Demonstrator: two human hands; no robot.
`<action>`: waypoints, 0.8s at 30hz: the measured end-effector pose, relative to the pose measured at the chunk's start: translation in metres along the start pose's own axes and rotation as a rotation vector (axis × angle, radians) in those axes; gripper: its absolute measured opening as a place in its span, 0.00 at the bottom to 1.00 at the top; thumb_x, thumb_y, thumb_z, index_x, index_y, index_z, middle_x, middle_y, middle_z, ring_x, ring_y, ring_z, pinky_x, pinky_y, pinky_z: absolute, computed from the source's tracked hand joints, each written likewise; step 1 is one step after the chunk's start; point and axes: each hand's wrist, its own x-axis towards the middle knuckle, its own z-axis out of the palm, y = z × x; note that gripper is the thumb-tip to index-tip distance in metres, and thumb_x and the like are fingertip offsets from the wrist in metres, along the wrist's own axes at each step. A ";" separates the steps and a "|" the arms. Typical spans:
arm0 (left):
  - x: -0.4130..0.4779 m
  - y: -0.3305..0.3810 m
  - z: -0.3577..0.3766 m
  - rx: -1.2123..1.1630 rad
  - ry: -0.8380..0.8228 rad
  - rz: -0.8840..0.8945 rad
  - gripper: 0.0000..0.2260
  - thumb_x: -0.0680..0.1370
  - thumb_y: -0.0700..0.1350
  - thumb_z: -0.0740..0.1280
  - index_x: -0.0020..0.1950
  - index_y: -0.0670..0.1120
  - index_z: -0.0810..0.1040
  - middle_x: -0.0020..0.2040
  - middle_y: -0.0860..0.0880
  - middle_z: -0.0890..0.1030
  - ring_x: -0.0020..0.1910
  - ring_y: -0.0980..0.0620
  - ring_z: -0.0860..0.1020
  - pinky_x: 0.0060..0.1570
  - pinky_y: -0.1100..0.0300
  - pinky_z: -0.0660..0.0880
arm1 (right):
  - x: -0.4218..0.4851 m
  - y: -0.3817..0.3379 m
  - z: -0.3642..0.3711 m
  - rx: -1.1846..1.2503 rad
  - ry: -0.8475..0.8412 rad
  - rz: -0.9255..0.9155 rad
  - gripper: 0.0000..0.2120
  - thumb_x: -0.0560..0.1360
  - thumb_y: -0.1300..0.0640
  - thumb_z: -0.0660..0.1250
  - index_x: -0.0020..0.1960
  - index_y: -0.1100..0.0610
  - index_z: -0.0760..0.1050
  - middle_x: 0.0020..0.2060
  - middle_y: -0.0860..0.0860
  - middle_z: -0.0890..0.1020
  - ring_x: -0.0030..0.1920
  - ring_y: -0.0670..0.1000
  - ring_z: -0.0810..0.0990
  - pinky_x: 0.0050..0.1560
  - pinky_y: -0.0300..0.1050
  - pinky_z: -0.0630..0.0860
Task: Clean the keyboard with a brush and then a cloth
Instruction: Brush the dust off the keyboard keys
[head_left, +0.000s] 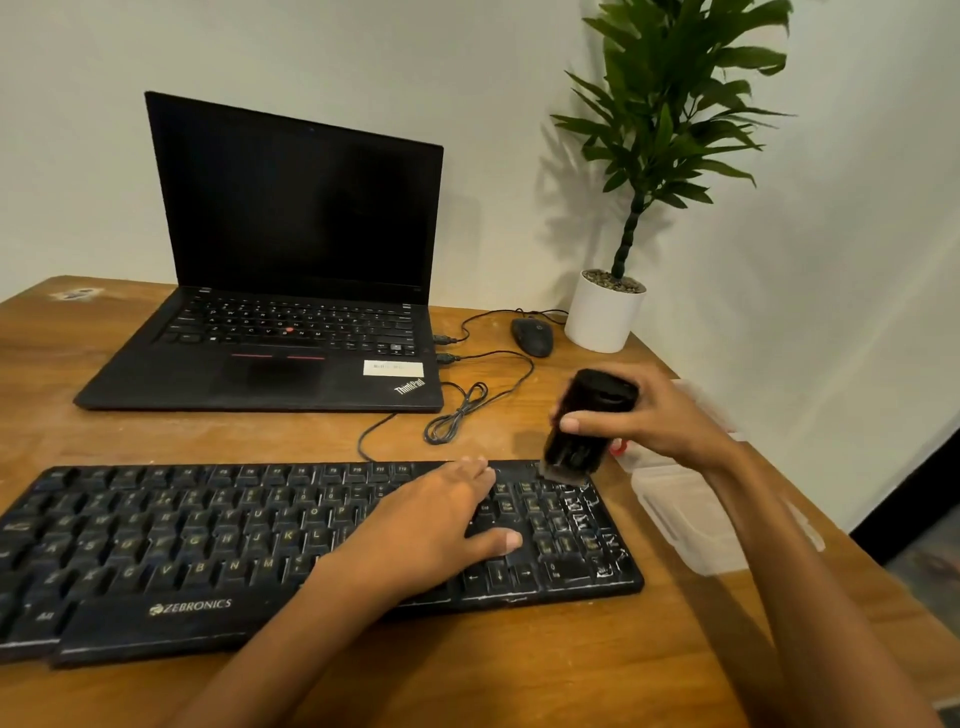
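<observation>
Surface: wooden table (519, 670), white corner walls.
Keyboard (260, 540): long axis left-right.
Right hand (654, 415): grips brush (584, 426), bristles down.
Left hand (431, 514): flat, fingers spread on keys.

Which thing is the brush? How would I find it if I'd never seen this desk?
Find the big black keyboard at the front of the wooden desk and go to its far right corner. The brush stands there, bristles down on the keys, in the right hand. It's a chunky black cylinder, unlike the flat mouse behind it.
</observation>
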 end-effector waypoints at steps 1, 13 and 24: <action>-0.001 0.000 -0.001 -0.001 -0.002 0.000 0.34 0.76 0.63 0.57 0.76 0.50 0.49 0.77 0.55 0.48 0.75 0.57 0.48 0.73 0.56 0.53 | 0.007 0.002 0.004 -0.028 -0.008 0.014 0.15 0.65 0.53 0.75 0.48 0.60 0.78 0.43 0.58 0.83 0.47 0.55 0.82 0.45 0.47 0.80; -0.002 0.001 -0.001 0.002 0.003 0.001 0.34 0.76 0.63 0.57 0.76 0.51 0.49 0.77 0.55 0.47 0.74 0.58 0.48 0.72 0.56 0.52 | 0.025 0.011 0.017 0.018 0.073 -0.035 0.16 0.65 0.51 0.74 0.48 0.60 0.78 0.43 0.57 0.83 0.47 0.55 0.82 0.50 0.51 0.79; -0.003 0.002 -0.001 0.002 0.011 0.004 0.34 0.76 0.63 0.56 0.76 0.51 0.50 0.76 0.55 0.48 0.74 0.58 0.48 0.73 0.56 0.53 | -0.016 0.007 0.008 0.014 0.170 0.005 0.20 0.63 0.48 0.75 0.46 0.62 0.78 0.40 0.60 0.81 0.43 0.55 0.81 0.42 0.44 0.77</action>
